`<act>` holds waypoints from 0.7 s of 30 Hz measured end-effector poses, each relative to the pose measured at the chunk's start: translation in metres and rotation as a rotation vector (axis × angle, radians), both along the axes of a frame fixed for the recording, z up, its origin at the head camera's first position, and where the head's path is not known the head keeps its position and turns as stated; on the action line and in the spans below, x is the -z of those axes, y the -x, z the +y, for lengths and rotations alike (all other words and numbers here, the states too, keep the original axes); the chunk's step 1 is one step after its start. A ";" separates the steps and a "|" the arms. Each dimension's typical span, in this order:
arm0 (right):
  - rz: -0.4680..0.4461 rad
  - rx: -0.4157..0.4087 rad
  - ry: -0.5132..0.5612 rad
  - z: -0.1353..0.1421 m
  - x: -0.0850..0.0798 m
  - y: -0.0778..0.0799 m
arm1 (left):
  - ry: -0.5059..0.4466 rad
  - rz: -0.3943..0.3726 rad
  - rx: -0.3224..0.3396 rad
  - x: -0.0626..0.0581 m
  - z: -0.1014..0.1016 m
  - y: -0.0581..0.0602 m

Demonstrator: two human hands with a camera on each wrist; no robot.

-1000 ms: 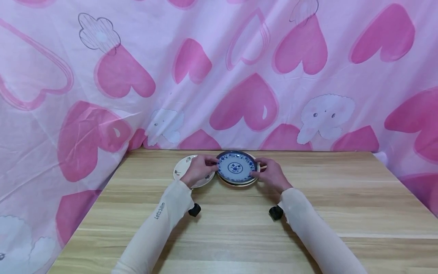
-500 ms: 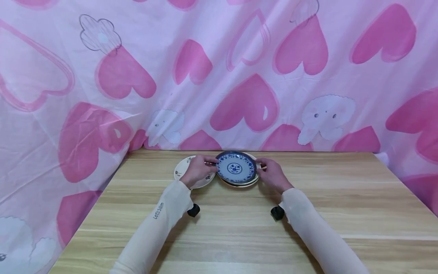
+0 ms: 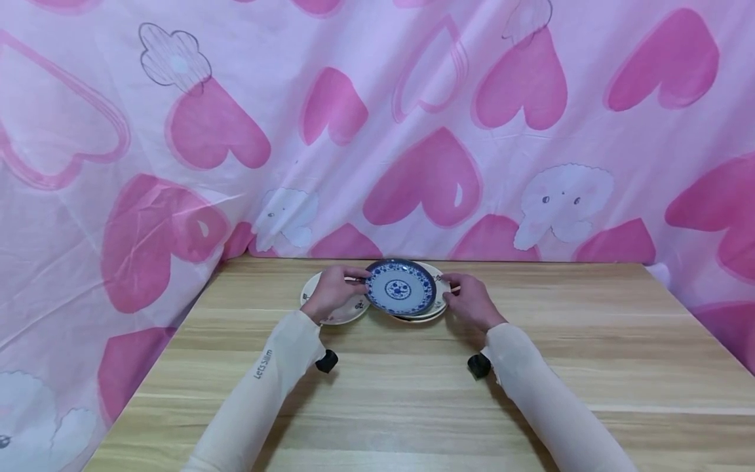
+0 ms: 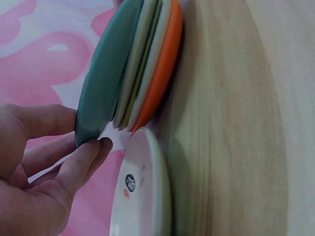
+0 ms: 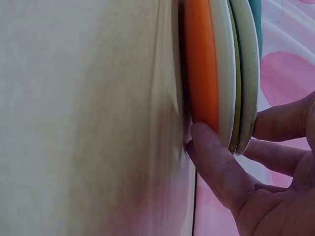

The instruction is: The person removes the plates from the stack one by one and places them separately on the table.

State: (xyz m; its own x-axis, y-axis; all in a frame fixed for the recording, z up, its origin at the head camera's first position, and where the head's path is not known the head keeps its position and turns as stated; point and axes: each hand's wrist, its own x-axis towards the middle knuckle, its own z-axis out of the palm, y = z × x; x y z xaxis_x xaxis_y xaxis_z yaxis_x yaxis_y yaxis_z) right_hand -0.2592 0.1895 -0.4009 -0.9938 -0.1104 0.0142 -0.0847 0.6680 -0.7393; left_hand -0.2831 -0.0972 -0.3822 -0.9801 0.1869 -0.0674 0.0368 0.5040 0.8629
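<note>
My left hand (image 3: pixel 334 293) pinches the near-left rim of a blue-and-white patterned plate (image 3: pixel 401 288). Its teal underside is tipped up from the pile in the left wrist view. Below it is a stack of plates (image 3: pixel 441 303), with cream, yellow-green and white rims above an orange plate (image 5: pixel 202 73) at the bottom. My right hand (image 3: pixel 470 301) holds the stack's right edge, thumb against the orange plate and fingers at the upper rim. A white plate (image 4: pixel 142 182) with small dark prints lies beside the stack, partly covered by my left hand in the head view.
The wooden table (image 3: pixel 389 393) ends just behind the plates, where a pink heart-print cloth (image 3: pixel 413 164) hangs. Black wrist devices (image 3: pixel 479 366) sit under both cuffs, close over the tabletop.
The blue-and-white plate has slid left off the stack with my left hand, baring more of the cream plate under it. My right hand's fingers have left the blue plate's rim and stay at the stack.
</note>
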 end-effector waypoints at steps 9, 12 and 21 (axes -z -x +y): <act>-0.015 0.016 0.021 0.000 -0.002 -0.001 | 0.042 0.008 -0.004 -0.005 -0.006 -0.003; -0.009 0.010 0.021 0.000 -0.002 -0.001 | 0.053 0.013 -0.012 -0.005 -0.008 -0.005; -0.017 0.005 0.012 -0.002 -0.002 -0.002 | -0.011 -0.045 -0.053 -0.006 -0.015 -0.009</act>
